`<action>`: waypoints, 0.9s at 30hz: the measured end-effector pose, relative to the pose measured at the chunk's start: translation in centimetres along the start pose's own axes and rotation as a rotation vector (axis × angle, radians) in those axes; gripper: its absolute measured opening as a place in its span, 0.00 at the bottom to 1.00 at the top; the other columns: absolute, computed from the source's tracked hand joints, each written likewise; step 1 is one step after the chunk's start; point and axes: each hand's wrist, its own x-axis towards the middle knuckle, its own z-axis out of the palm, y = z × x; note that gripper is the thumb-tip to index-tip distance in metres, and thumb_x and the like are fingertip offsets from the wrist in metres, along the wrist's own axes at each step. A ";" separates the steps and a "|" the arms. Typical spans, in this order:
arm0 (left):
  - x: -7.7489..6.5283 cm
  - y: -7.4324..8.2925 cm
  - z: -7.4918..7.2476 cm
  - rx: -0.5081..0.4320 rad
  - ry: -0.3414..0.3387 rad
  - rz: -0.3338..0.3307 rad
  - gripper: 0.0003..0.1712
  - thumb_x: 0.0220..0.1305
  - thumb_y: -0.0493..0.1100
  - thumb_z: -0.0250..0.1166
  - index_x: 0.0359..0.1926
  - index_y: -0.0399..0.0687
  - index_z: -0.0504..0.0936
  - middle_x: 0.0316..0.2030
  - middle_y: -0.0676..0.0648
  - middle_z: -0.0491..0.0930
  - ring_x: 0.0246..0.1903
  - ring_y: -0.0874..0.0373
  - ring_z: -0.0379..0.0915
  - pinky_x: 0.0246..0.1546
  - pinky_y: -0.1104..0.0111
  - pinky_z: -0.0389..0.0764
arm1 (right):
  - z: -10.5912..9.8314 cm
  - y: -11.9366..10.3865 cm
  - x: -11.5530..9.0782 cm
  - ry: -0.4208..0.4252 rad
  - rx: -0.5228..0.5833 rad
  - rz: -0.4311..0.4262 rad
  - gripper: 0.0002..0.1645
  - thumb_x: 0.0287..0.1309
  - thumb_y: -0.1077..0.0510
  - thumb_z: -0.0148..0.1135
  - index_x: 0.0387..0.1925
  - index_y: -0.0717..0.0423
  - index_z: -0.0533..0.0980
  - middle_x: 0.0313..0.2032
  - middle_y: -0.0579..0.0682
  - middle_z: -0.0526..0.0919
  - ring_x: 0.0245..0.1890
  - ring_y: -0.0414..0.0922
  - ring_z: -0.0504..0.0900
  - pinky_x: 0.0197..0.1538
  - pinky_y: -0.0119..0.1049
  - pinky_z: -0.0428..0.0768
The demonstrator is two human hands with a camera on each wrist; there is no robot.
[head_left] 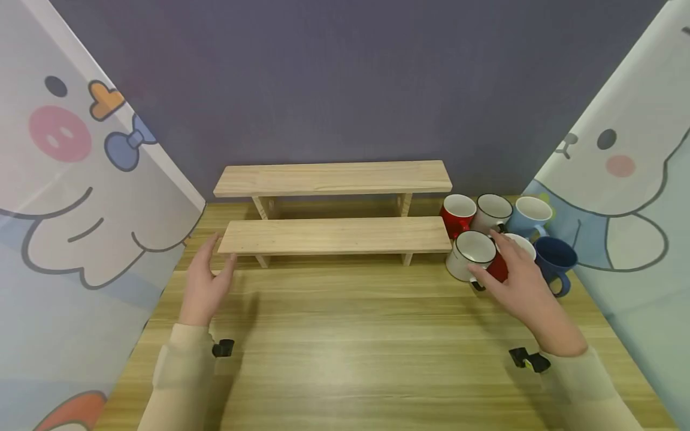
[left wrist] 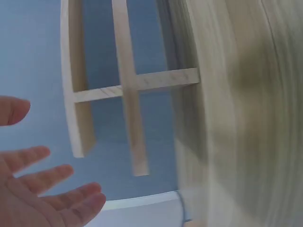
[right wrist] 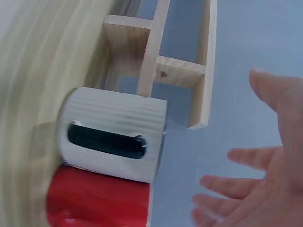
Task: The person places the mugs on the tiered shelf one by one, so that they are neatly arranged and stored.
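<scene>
The front white mug stands upright on the wood-grain table, just beside the right end of a two-tier wooden shelf.

Layout, in descending order of size: the dark grey backdrop closes the rear. The table extends in front of it. The shelf stands on the table, with its upper plank behind and above its lower plank.

Left hand: released, fingers parted, holding nothing. Located just beside the shelf's left end and, per the left wrist view, apart from it.

Right hand: released, thumb and fingers parted, holding nothing. Located over the mug group; the right wrist view shows it apart from the front white mug.

Mugs: six, in two rows. Rear row, left to right: rear red mug, rear white mug, light blue mug. Front row: front white mug, front red mug, dark blue mug. Smallest item: black handle of the front white mug.

Progress, as judged from this layout: all six mugs are on the table, none on either plank. Positioning of the right hand appears done; grasping a mug is not yet done.
</scene>
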 end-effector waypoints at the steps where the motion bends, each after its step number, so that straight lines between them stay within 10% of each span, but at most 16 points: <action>1: 0.1 -0.3 0.0 -0.040 0.012 -0.046 0.36 0.78 0.47 0.58 0.79 0.41 0.57 0.75 0.34 0.55 0.71 0.31 0.51 0.68 0.35 0.59 | 0.0 0.1 -0.2 0.022 0.019 0.004 0.52 0.67 0.43 0.68 0.79 0.60 0.53 0.72 0.71 0.58 0.68 0.74 0.59 0.59 0.80 0.61; 6: 1.0 -1.3 -0.2 -0.217 0.066 -0.284 0.36 0.77 0.51 0.57 0.78 0.43 0.58 0.76 0.38 0.55 0.68 0.33 0.58 0.64 0.40 0.69 | 0.6 0.7 -1.1 0.163 0.067 0.018 0.44 0.65 0.50 0.71 0.73 0.66 0.63 0.67 0.69 0.70 0.57 0.71 0.75 0.54 0.70 0.76; 9: 1.5 -2.0 -0.2 -0.273 0.070 -0.368 0.37 0.78 0.53 0.56 0.79 0.44 0.58 0.75 0.39 0.58 0.68 0.37 0.60 0.63 0.45 0.73 | 1.0 1.0 -1.4 0.219 0.100 0.040 0.40 0.64 0.52 0.72 0.69 0.67 0.68 0.63 0.67 0.75 0.52 0.69 0.80 0.52 0.45 0.84; 14: 2.3 -3.1 0.0 -0.406 0.026 -0.440 0.40 0.78 0.53 0.56 0.79 0.40 0.53 0.75 0.36 0.55 0.69 0.39 0.58 0.68 0.50 0.69 | 1.3 1.5 -1.9 0.250 0.119 0.078 0.33 0.65 0.51 0.71 0.63 0.68 0.74 0.54 0.67 0.81 0.51 0.64 0.82 0.44 0.09 0.70; 27: 4.9 -6.4 2.0 -0.774 -0.006 -0.535 0.43 0.77 0.44 0.59 0.79 0.34 0.45 0.74 0.32 0.49 0.66 0.48 0.64 0.70 0.61 0.66 | 2.3 2.4 -2.3 0.231 0.075 0.213 0.26 0.69 0.47 0.67 0.49 0.69 0.82 0.37 0.62 0.87 0.34 0.43 0.82 0.31 0.18 0.75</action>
